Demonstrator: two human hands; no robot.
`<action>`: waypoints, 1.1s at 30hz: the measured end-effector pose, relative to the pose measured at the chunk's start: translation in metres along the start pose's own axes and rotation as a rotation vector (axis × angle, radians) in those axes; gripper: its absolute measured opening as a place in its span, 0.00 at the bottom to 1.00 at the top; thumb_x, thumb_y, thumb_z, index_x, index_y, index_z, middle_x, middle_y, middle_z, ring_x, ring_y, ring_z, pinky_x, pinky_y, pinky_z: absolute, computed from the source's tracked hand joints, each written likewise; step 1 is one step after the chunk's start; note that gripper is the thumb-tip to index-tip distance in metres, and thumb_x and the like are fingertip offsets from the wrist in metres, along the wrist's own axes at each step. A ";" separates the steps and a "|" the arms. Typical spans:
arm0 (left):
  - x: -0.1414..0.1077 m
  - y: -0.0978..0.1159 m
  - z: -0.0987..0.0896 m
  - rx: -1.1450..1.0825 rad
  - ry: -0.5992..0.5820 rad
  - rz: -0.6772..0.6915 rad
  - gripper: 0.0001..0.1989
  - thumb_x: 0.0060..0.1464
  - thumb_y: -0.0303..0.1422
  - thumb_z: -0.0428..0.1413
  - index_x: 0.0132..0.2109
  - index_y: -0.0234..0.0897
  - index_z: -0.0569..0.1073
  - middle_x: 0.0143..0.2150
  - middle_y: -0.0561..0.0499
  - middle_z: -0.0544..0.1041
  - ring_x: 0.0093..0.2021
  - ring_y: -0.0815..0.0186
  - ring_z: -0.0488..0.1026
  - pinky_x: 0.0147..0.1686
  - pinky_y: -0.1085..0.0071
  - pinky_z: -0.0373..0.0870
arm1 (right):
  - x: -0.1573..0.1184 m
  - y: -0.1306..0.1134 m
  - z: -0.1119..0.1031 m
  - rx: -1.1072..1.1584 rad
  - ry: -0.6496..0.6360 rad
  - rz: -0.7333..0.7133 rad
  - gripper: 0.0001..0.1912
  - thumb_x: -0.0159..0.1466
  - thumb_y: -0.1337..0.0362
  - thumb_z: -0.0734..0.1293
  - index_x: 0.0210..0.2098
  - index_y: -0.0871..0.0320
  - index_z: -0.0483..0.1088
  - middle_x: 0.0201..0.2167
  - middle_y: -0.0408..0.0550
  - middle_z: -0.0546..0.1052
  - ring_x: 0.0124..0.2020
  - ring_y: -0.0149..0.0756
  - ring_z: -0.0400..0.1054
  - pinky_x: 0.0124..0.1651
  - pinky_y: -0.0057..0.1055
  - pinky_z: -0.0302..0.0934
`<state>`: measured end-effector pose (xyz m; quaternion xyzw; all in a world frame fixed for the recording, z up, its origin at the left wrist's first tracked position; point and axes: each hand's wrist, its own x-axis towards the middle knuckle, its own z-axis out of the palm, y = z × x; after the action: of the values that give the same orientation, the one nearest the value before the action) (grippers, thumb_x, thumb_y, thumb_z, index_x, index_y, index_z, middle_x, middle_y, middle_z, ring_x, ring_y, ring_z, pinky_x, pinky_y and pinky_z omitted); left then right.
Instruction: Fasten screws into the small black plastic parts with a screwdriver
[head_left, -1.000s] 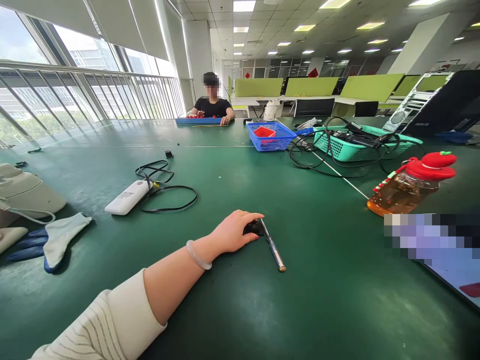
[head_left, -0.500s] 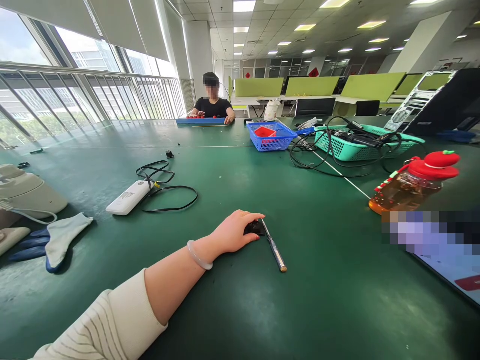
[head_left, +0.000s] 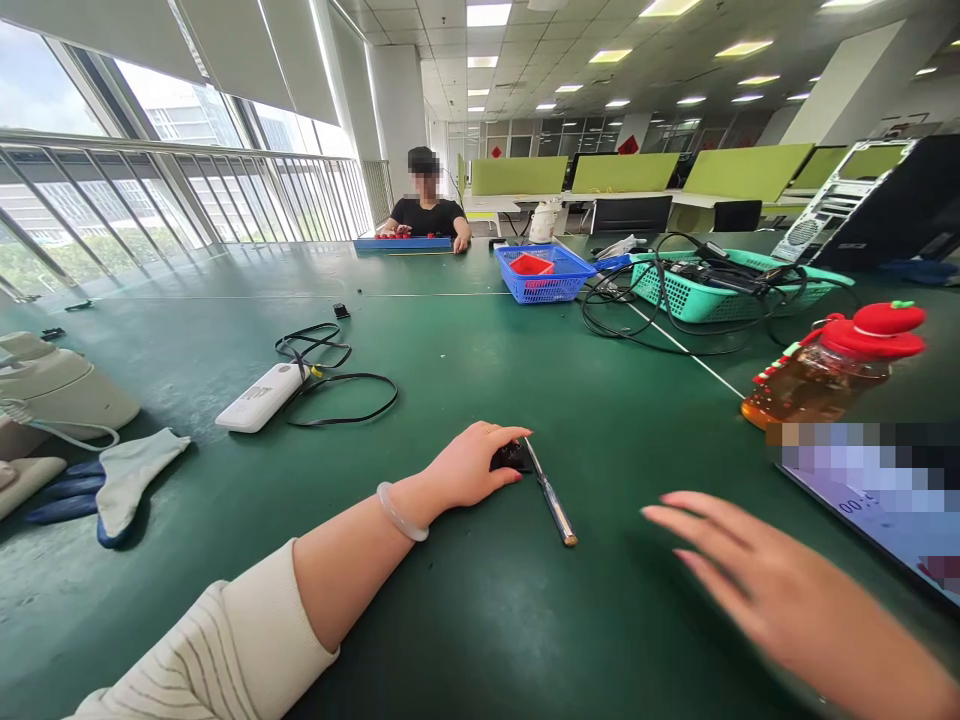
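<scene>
Resting on the green table, my left hand (head_left: pixel 469 465) is closed around a small black block-like part (head_left: pixel 511 457), whose exact kind I cannot make out. Thumb and index finger grip it from near and far sides. A screwdriver (head_left: pixel 556 508) with a see-through handle and gold-coloured end lies just right of that part; its shaft tip points away from me, close to my left index fingertip. At the lower right, my right hand (head_left: pixel 757 570) hovers over the table, slightly blurred, fingers stretched out and apart, holding nothing.
A tablet-like screen (head_left: pixel 877 510) and a red-lidded bottle (head_left: pixel 832 365) stand right. Behind are a blue basket (head_left: pixel 544 285) and a green basket (head_left: pixel 679 300) with cables. Left lie a white power bank (head_left: pixel 262 398) with black cable and a glove (head_left: pixel 135 475). Another person (head_left: pixel 427 212) sits across.
My right hand has come into view from the lower right. My left hand, the black part and the screwdriver stay in place; the view has shifted very slightly.
</scene>
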<state>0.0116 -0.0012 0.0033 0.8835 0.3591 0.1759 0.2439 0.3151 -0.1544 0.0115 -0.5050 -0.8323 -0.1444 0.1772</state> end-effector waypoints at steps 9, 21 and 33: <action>0.000 0.006 0.000 0.046 0.062 -0.051 0.27 0.53 0.31 0.61 0.60 0.42 0.68 0.48 0.47 0.77 0.53 0.56 0.70 0.53 0.60 0.69 | 0.087 -0.043 0.026 -0.125 -0.127 -0.650 0.19 0.65 0.77 0.57 0.47 0.57 0.73 0.42 0.50 0.79 0.30 0.35 0.68 0.34 0.35 0.61; 0.003 -0.005 0.003 0.061 0.155 -0.132 0.23 0.52 0.38 0.61 0.55 0.38 0.73 0.50 0.46 0.78 0.55 0.54 0.68 0.56 0.58 0.67 | 0.120 -0.039 0.040 0.509 0.486 -0.322 0.17 0.66 0.73 0.59 0.52 0.54 0.62 0.43 0.51 0.79 0.34 0.35 0.76 0.35 0.32 0.72; 0.007 -0.005 0.006 0.044 0.217 -0.118 0.14 0.51 0.33 0.61 0.46 0.42 0.77 0.47 0.51 0.80 0.53 0.55 0.70 0.57 0.58 0.65 | 0.110 -0.051 0.054 0.584 0.429 -0.440 0.16 0.63 0.76 0.61 0.48 0.55 0.60 0.38 0.52 0.78 0.35 0.35 0.76 0.38 0.33 0.74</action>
<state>0.0163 0.0050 -0.0037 0.8419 0.4384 0.2478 0.1941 0.2144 -0.0676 0.0081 -0.2022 -0.8705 -0.0389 0.4470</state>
